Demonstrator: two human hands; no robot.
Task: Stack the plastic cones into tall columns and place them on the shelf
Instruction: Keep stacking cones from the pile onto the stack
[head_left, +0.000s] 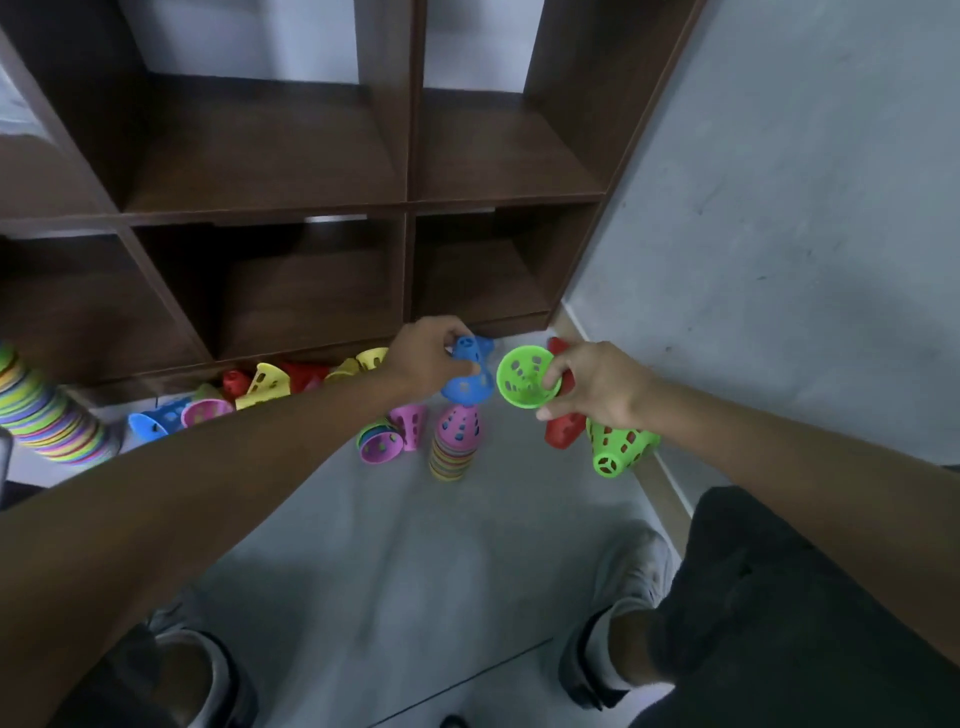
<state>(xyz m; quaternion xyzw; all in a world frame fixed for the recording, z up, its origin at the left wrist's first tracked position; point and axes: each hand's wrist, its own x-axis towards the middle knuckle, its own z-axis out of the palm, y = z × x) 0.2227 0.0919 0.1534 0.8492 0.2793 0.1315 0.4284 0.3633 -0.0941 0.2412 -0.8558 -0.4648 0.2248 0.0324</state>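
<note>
Cones fill both hands above the floor: the left hand (423, 358) pinches a blue cone (470, 382) in its fingers, while the right hand (597, 384) pinches a green cone (527, 376), mouth up, likely ready for nesting onto the short stack (454, 444) below; the shelf (260, 171) stands bare.

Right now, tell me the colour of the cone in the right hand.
Bright green cone, seen in the head view.
</note>
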